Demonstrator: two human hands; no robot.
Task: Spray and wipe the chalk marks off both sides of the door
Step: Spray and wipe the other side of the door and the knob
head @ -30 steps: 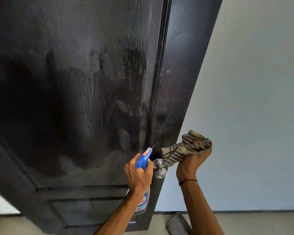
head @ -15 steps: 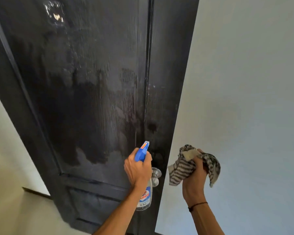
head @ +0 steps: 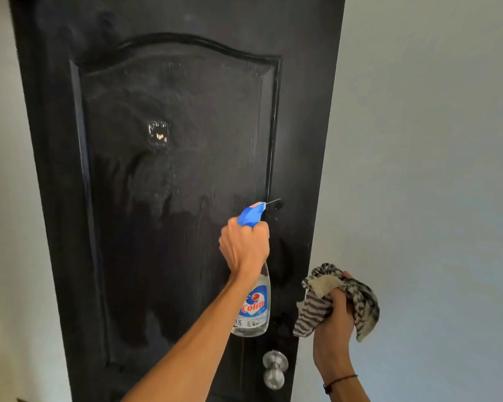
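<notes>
Gripping spray bottle (head: 251, 303) by neck: left hand (head: 243, 245), nozzle aimed at 1 o'clock toward black door (head: 186, 227). Right hand (head: 336, 314) clutches bunched striped cloth (head: 323, 300), at 3 o'clock of bottle, just off door edge. Door panel shows wet smears, whitish residue patch at 10 o'clock of nozzle. Silver knob (head: 274, 368) at 6 o'clock of bottle.

Open wall (head: 433, 169) fills the frame's right; the door (head: 186, 140) and its knob (head: 275, 365), lower centre, block the middle.
</notes>
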